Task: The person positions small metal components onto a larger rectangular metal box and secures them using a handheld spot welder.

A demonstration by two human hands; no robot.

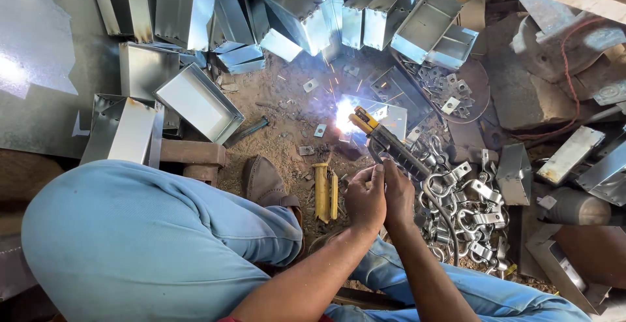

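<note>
Welding is under way: left hand (365,198) and right hand (398,195), low in the frame's centre, both close around the electrode holder (385,140), whose tip sparks on a metal box (385,114) at centre, calling for steady aim.

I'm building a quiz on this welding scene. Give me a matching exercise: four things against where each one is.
Things:
1. electrode holder
2. yellow tool
3. metal clamps
4. open metal box

Places:
A. heaped right of the hands
B. on the dirt left of the hands
C. gripped in both hands, tip at the arc
D. upper left, above the knee

Pairs: 1-C, 2-B, 3-A, 4-D
</note>
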